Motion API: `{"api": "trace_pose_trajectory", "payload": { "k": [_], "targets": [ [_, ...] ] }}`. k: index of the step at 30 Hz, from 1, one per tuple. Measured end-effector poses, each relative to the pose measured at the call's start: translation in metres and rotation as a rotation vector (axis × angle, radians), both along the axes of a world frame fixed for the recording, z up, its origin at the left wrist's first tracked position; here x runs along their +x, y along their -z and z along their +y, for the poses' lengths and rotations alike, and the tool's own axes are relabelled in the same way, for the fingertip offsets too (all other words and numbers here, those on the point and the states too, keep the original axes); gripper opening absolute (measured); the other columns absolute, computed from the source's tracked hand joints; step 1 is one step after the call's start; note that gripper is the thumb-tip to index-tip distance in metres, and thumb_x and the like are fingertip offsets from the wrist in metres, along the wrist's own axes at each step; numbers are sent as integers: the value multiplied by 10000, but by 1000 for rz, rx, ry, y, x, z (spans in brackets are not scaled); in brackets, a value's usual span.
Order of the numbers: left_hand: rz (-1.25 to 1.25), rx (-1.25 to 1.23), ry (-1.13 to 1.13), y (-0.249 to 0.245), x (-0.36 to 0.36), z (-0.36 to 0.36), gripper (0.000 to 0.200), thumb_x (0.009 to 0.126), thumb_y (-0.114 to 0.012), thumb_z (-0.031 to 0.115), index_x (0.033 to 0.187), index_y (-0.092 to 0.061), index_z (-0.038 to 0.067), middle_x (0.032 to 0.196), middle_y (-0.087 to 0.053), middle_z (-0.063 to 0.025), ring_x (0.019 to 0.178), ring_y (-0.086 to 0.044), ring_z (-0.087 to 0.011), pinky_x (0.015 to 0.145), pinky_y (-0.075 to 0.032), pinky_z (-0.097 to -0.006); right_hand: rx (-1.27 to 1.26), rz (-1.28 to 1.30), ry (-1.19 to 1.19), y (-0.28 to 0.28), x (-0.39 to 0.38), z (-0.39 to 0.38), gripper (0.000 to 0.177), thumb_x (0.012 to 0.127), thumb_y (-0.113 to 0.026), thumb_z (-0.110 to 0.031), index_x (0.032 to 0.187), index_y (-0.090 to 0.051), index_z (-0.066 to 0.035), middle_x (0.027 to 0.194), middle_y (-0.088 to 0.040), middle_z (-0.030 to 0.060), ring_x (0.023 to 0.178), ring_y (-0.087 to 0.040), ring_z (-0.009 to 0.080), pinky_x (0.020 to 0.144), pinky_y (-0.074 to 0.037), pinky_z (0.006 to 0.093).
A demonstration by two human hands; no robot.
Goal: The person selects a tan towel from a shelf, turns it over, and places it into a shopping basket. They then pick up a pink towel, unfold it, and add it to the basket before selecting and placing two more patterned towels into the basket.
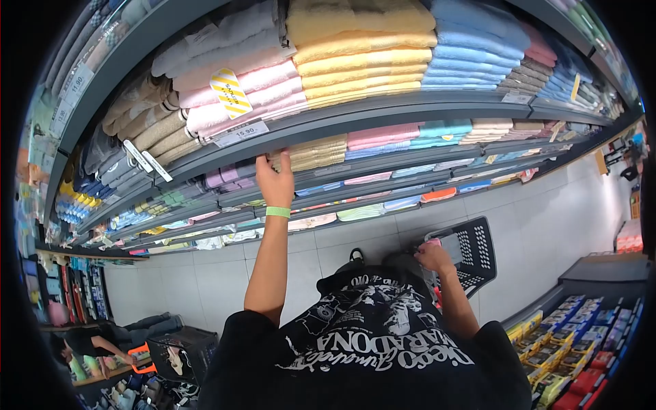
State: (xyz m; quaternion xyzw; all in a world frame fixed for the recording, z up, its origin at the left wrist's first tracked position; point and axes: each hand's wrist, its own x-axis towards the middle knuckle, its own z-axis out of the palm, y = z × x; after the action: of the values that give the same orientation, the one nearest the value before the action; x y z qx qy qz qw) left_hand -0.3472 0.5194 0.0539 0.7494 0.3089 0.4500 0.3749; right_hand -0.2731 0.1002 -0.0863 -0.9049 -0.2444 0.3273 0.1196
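Observation:
My left hand point(275, 183), with a green band at the wrist, reaches up to a lower shelf at a stack of folded beige towels point(318, 153). Its thumb and a finger show apart, while the other fingertips are hidden at the shelf edge. Above it are folded pink towels point(263, 89) with a yellow-striped tag and a 15.90 price label point(242, 133). Lower right, my right hand point(435, 258) is closed at the near side of a black shopping basket point(475, 249), apparently round its handle, which the fingers mostly hide. A light item lies inside the basket.
Yellow towels point(362, 51) and blue towels point(475, 44) fill the upper shelf. Behind on the left, another person point(92, 345) holds the orange handle of a dark basket point(181, 355). Packaged goods point(567, 342) stand on a display at lower right. Tiled floor point(519, 205) runs along the shelves.

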Motion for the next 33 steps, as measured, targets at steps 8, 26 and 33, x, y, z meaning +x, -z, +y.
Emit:
{"api": "trace_pose_trajectory", "payload": {
  "k": [8, 26, 33],
  "targets": [
    [13, -58, 42, -3, -26, 26, 307, 869, -625, 82, 1137, -559, -51, 1018, -654, -180, 921, -637, -275, 828, -486, -346, 123, -33, -66, 18, -11, 15, 331, 804, -653, -301, 989, -684, -28, 949, -688, 186, 926, -651, 355, 812, -500, 414],
    [975, 494, 48, 0, -68, 116, 266, 833, -579, 154, 1057, -600, 13, 786, -656, -256, 781, -641, -432, 727, -509, -520, 326, 147, -279, -43, -27, 123, 337, 853, -620, -268, 1112, -629, -53, 1063, -670, 178, 1031, -614, 367, 898, -479, 448],
    [241, 872, -174, -37, -94, 69, 304, 773, -525, -34, 1065, -610, -32, 922, -651, -252, 813, -633, -411, 811, -512, -497, 336, 95, -263, -38, -37, 117, 351, 850, -627, -245, 1140, -618, -46, 1069, -670, 175, 954, -654, 337, 873, -492, 425]
  ]
}}
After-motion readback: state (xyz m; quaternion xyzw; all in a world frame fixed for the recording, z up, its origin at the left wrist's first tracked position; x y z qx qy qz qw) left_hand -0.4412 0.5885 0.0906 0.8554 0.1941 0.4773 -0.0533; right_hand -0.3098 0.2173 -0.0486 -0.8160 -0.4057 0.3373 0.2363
